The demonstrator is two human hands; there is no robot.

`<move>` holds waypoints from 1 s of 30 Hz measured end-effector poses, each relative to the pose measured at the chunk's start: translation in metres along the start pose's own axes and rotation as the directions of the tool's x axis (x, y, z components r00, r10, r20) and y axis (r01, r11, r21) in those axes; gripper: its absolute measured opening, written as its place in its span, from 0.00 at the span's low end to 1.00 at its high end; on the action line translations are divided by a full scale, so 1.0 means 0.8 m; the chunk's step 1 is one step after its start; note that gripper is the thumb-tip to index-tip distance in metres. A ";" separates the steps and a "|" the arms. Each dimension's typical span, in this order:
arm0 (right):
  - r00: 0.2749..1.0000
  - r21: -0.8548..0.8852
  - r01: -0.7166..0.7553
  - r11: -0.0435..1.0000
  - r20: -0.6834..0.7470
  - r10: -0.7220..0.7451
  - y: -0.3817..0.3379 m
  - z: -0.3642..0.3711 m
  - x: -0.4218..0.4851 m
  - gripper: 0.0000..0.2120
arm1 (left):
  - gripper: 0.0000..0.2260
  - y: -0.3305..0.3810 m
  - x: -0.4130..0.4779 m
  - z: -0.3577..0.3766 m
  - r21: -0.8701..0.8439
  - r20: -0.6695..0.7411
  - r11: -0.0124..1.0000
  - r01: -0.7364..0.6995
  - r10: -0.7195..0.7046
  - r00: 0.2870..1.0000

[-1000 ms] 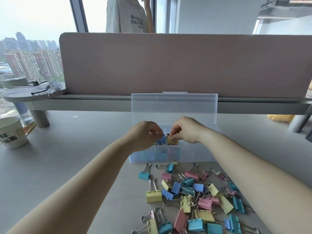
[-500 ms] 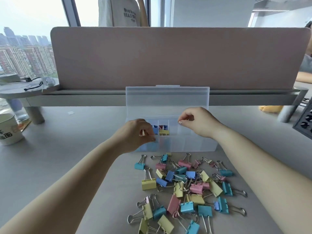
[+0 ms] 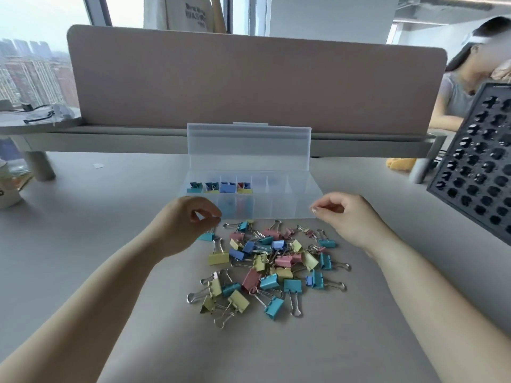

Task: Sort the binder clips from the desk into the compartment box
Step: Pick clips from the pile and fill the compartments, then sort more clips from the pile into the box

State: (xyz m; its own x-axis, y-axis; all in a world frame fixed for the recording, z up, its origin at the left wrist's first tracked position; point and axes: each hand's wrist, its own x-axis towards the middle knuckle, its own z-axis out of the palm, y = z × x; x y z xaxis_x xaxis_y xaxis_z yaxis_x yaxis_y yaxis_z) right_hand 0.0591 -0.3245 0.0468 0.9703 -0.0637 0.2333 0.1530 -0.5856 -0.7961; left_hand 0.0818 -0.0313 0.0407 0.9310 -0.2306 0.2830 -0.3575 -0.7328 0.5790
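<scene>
A clear compartment box (image 3: 305, 186) stands in the middle of the desk with its lid (image 3: 249, 147) upright. Its back-left compartments hold a few binder clips (image 3: 219, 187), blue, yellow and red. A loose pile of binder clips (image 3: 272, 262) in teal, yellow, pink and blue lies in front of the box. My left hand (image 3: 188, 221) hovers at the box's front left corner, thumb and forefinger pinched together, just above a teal clip (image 3: 205, 237); I see nothing in it. My right hand (image 3: 347, 217) hangs by the front right corner, fingers loosely curled and empty.
A pink divider panel (image 3: 249, 78) closes off the desk's far edge. A black perforated tray (image 3: 475, 161) leans in at the right. A white cup (image 3: 7, 190) sits at the left edge. One person (image 3: 461, 89) sits at the right, another (image 3: 188, 12) stands behind the divider.
Both hands have pulled back out of the box toward me and apart, leaving a blue and a yellow clip in the compartments. The view has tilted down onto the pile.
</scene>
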 end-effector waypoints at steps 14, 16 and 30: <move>0.883 -0.118 0.218 0.969 0.447 -0.144 -0.038 0.041 -0.069 0.14 | 0.14 0.036 -0.062 0.005 0.072 0.430 0.978 -0.194 0.145 0.891; 0.867 -0.164 0.275 0.947 0.468 -0.171 -0.040 0.049 -0.071 0.12 | 0.12 0.034 -0.059 0.001 0.105 0.425 0.977 -0.186 0.125 0.896; 0.836 -0.270 0.210 0.940 0.547 -0.030 -0.036 0.017 -0.059 0.05 | 0.08 0.019 -0.056 -0.018 0.127 0.551 0.991 -0.046 -0.032 0.834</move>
State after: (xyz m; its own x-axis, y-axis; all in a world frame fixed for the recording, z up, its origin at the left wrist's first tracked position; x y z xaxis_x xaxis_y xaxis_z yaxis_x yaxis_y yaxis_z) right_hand 0.0112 -0.2940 0.0510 0.9096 0.4065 -0.0865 0.2971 -0.7815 -0.5486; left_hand 0.0336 -0.0230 0.0482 0.8287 -0.5212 -0.2040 -0.3873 -0.7971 0.4632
